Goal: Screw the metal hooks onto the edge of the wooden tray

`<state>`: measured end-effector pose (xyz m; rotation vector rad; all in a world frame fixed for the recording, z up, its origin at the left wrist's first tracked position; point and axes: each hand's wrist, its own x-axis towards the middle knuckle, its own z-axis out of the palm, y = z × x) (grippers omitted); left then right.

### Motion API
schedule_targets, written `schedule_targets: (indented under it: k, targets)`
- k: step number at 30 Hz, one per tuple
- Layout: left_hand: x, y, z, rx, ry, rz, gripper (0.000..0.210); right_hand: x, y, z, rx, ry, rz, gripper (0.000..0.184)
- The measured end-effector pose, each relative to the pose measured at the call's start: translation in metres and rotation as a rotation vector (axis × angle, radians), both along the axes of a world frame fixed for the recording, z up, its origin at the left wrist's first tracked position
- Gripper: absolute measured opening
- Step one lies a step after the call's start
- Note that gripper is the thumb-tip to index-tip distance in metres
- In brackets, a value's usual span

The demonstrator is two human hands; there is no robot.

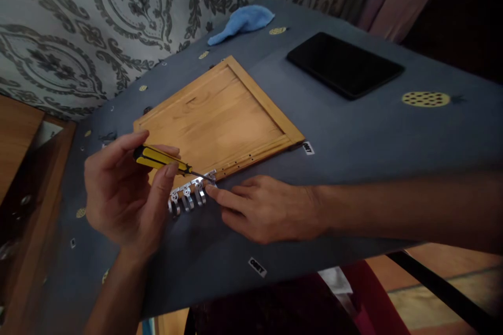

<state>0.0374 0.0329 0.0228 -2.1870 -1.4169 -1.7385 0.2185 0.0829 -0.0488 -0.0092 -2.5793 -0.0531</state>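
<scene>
My left hand [126, 193] grips a yellow and black screwdriver [163, 159] by its handle, thumb and fingers closed on it. The shaft slants down to the right, and its tip is at the rightmost of several silver metal hinges [186, 196]. These hinges sit in a row along the near edge of a wooden panel [204, 115] with a raised frame. My right hand [267, 207] lies at that edge, its index fingertip pressed on the rightmost hinge, partly hiding it. Small dark holes dot the panel's edge to the right of the hinges.
A black tablet-like slab [346, 65] lies on the grey tablecloth [353, 152] at the right. Behind the panel is a crumpled blue cloth [243, 21]. A patterned curtain [137, 10] hangs along the back, and a wooden cabinet [35, 188] stands at the left.
</scene>
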Motion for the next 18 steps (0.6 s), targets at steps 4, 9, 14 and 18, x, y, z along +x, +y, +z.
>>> schedule_targets:
  k: [4, 9, 14, 18]
  targets:
    - [-0.0023, 0.0, -0.0024, -0.005, 0.005, -0.021, 0.051, 0.0005, -0.0002, 0.0009, 0.036, 0.065, -0.027, 0.02]
    - [-0.0054, -0.0015, -0.0037, -0.004, 0.04, 0.07, 0.046, 0.0012, -0.0016, 0.0048, 0.047, 0.1, -0.047, 0.027]
    - [-0.0063, -0.0017, -0.0026, 0.041, 0.083, 0.133, 0.05, 0.0008, -0.0024, 0.0076, 0.037, 0.092, -0.07, 0.037]
    - [-0.0057, 0.0006, -0.0012, 0.043, 0.09, 0.031, 0.053, 0.0013, -0.0015, 0.0087, 0.029, 0.077, -0.034, 0.037]
